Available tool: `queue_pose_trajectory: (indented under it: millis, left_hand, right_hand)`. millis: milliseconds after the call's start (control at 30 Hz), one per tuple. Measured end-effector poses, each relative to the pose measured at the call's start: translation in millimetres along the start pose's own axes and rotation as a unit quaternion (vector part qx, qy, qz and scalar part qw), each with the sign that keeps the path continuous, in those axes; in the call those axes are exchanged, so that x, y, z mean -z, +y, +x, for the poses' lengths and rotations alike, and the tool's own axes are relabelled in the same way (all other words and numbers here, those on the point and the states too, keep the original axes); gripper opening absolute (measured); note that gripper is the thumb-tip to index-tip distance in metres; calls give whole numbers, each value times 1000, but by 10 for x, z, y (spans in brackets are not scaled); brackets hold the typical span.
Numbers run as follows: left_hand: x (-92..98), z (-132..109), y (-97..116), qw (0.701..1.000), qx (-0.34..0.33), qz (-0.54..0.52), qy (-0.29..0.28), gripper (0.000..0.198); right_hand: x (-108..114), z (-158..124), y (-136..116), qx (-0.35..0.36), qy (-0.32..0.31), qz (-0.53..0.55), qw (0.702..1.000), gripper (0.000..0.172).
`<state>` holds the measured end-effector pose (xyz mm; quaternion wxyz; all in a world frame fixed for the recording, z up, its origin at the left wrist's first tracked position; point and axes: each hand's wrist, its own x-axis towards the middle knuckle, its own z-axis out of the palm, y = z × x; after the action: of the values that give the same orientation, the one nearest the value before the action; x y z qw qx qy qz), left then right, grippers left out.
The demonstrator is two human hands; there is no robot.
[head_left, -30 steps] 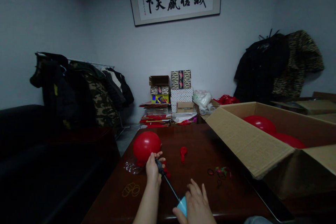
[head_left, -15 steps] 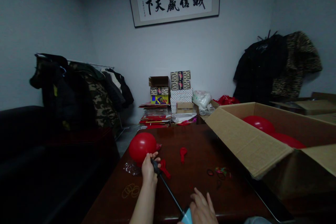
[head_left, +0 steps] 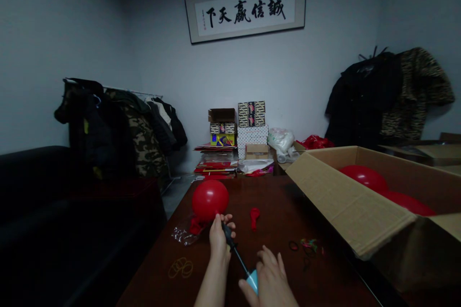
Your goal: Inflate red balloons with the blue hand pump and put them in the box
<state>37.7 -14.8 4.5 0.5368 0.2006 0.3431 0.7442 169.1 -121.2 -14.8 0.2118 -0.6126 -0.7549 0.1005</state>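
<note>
Since half a second ago the right hand (head_left: 272, 280) has closed in on the left hand (head_left: 219, 240), so less of the pump (head_left: 237, 258) rod shows, and the red balloon (head_left: 210, 199) looks slightly fuller. The left grip is wrapped around the black nozzle at the balloon's neck, over the tabletop (head_left: 273, 230); the right grip clasps the pale blue handle. The cardboard box (head_left: 345, 201) crowds the right side. Bare wood between holds only a limp balloon (head_left: 254, 215) and rubber bands (head_left: 180, 267).

A cardboard box (head_left: 345, 201) sits right; rubber bands (head_left: 180, 267) left.
</note>
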Motion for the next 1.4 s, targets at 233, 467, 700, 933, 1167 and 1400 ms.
queue_pose_trajectory:
  millis: [233,467,700,933,1167,1400]
  left_hand:
    - [9,-49,-72,1000,5,24,-4,33]
    - [77,4,-129,999,15,32,2,38]
    - [83,41,-92,999,3,42,-10,39]
    - [-31,34,-7,999,-3,38,-9,36]
    - [-104,159,94,999,-4,32,-18,37]
    - [-113,238,109,1000,0,25,-12,32]
  right_hand:
    - [-33,204,-118,-21,0,5,1000,46]
    - [-80,388,-189,-20,-2,-4,1000,49]
    - [-137,404,-238,-17,0,-21,1000,51]
    - [-108,282,-191,-9,14,-60,998,50]
    - [-37,51,-93,-3,17,-91,996,45]
    - [-130,-141,87,6,57,-158,986,48]
